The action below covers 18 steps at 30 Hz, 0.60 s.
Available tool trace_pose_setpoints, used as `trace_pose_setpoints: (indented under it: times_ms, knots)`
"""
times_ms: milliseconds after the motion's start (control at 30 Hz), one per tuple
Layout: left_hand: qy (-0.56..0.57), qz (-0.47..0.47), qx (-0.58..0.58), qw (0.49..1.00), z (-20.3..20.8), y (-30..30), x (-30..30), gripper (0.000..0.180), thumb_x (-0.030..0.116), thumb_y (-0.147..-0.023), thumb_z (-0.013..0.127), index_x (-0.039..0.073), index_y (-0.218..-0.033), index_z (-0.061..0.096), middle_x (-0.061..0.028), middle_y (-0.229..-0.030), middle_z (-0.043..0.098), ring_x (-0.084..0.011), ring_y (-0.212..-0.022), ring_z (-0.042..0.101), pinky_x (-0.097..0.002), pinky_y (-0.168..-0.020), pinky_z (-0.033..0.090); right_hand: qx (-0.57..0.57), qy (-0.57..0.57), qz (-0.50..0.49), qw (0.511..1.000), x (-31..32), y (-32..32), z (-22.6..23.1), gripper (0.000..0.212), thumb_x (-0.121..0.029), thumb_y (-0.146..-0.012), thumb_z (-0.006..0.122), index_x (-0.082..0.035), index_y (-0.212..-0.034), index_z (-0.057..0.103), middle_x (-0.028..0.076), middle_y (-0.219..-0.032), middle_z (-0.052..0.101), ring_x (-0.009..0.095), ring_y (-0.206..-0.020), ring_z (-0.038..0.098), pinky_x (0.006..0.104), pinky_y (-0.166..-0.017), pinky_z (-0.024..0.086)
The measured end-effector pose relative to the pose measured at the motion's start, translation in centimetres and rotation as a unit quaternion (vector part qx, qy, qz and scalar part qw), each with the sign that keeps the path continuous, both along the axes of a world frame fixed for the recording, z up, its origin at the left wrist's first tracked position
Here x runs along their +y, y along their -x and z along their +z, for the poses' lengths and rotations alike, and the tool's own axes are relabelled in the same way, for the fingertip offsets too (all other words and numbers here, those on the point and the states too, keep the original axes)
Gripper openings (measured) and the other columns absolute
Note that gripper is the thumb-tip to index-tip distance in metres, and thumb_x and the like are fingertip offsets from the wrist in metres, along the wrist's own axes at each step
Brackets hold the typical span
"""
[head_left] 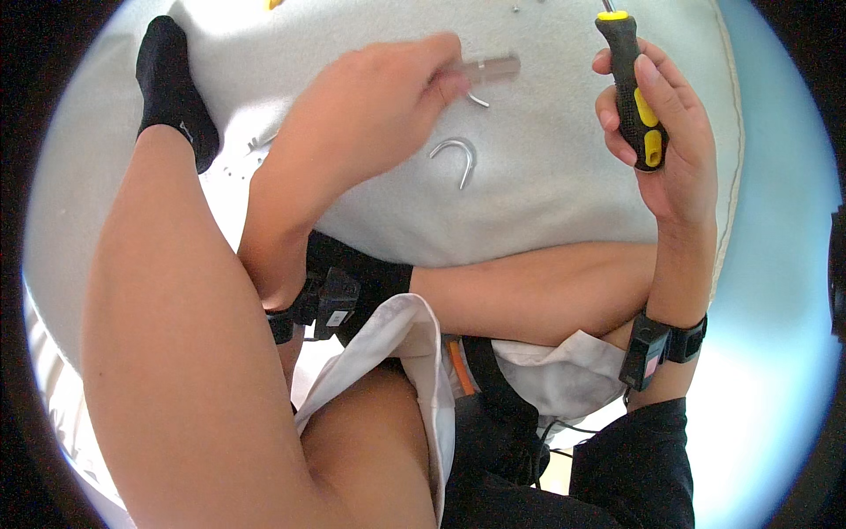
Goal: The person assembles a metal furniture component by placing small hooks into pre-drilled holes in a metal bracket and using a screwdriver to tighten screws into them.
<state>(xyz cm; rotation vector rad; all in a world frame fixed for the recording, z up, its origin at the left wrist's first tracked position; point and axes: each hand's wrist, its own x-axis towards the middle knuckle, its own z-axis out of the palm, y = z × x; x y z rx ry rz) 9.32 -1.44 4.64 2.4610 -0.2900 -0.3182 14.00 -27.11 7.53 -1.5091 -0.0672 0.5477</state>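
Note:
My right hand (674,132) is wrapped round the black and yellow handle of a screwdriver (627,97), held upright. Its shaft runs out of view at the top edge. My left hand (397,97) is closed, thumb against fingers, with a short brownish-grey bar (493,69) sticking out to the right, smeared by motion. Just below those fingertips shows a thin bent silver end (477,101); whether it joins the bar I cannot tell. On the pale fabric lies a curved silver hook (456,157), apart from both hands.
The pale cushioned surface (564,194) bears small metal bits (256,143) beyond my left forearm and a tiny one (515,9) at the top. A yellow thing (274,3) is cut off by the top edge. My bare legs, one foot in a black sock (167,84), frame the area.

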Motion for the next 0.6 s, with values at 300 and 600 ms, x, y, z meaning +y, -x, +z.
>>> trace_pose_setpoints:
  times_ms: [300, 600]
  knots:
    - [0.185, 0.248, -0.164, 0.937, 3.2, -2.3, 1.0, 0.016, 0.006, -0.099, 0.052, -0.002, -0.114, 0.055, -0.0100, -0.087, 0.067, -0.0159, -0.061, 0.058, -0.0272, -0.056, 0.046, -0.203, 0.254, 0.010, 0.946, 0.5, 1.4, 1.8, 0.032, -0.009, -0.083, 0.079, -0.003, -0.108, 0.061, 0.003, -0.087, 0.067, 0.008, -0.074, 0.062, 0.0203, -0.064, 0.047]
    - [0.203, 0.263, -0.162, 0.929, 3.4, -1.9, 0.1, 0.015, 0.007, -0.100, 0.052, 0.000, -0.112, 0.057, -0.0092, -0.089, 0.069, -0.0148, -0.063, 0.060, -0.0266, -0.058, 0.048, -0.192, 0.232, 0.037, 0.953, 1.2, 1.9, 1.9, 0.035, -0.007, -0.080, 0.081, -0.003, -0.108, 0.061, 0.005, -0.090, 0.068, 0.010, -0.078, 0.064, 0.0225, -0.069, 0.051]
